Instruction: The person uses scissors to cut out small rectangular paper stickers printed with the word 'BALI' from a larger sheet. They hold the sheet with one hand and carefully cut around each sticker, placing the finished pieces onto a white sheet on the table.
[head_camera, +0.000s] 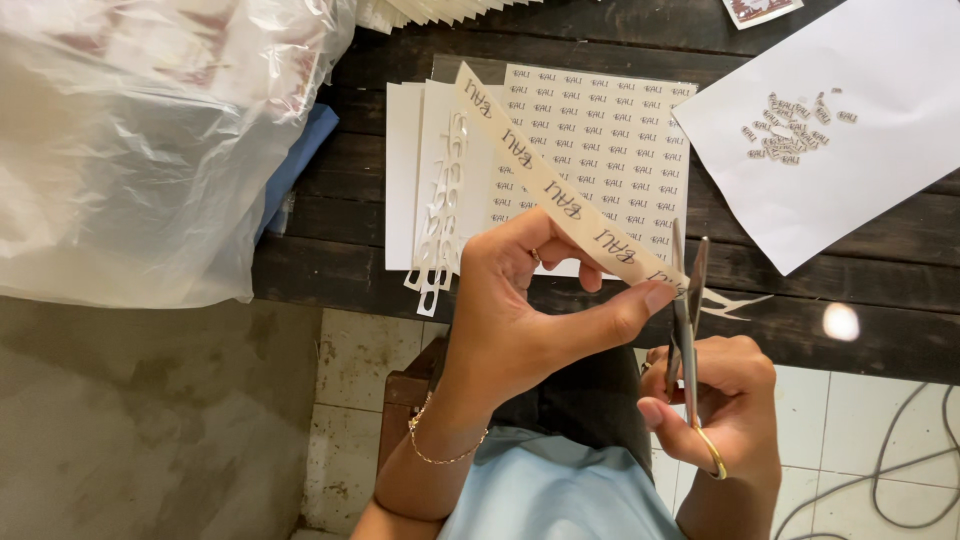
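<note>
Clear plastic bag, bulky and crumpled, at upper left on the dark wooden table; blue fabric under its right edge. Stack of white sticker sheets at table centre, rectangular, top sheet covered in rows of small dark printed labels; left margin cut into a chain of empty holes. Larger plain white sheet at upper right, lying at an angle, bearing a small heap of cut-out labels. Corner of a red-and-white printed card at top edge.

Left hand: closed on a long narrow paper strip, strip pinched between thumb and fingers, running diagonally up and left over the sticker sheets, printed labels in a single row along it. Thin gold bracelet at the left wrist.

Right hand: clamped around the handles of small metal scissors, gold-coloured handle loop visible below the fingers. Blades slightly parted, tips upward, set at the lower right end of the strip, just beside the left thumb tip.
</note>
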